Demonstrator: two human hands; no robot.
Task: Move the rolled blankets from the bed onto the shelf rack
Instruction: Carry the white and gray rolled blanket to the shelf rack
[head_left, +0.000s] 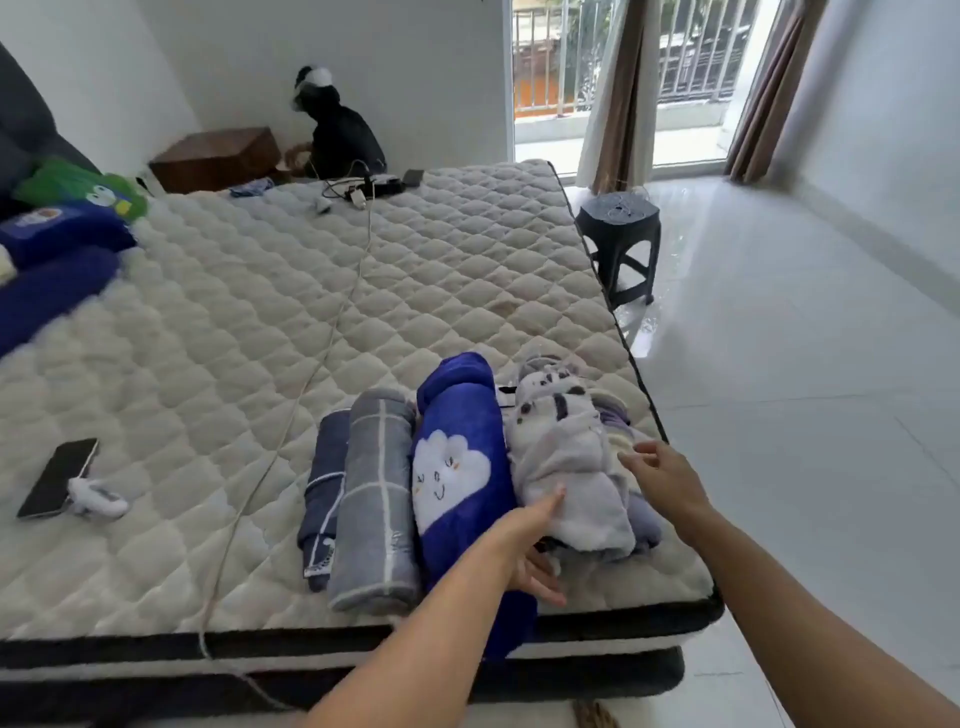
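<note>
4 rolled blankets side by side near the bed (311, 291) corner, left hand (524, 540) fingers spread, touching the pale spotted roll (566, 467) beside the blue cloud roll (457, 467), right hand (665, 478) fingers spread just right of it, grey checked roll (376, 499) and navy roll (322, 493) further left

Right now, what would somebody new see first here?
Probably the row of rolled blankets at the mattress corner, especially the bright blue blanket with a smiling cloud. Both hands reach for the pale spotted blanket: left hand at its near end, right hand beside it.
</note>
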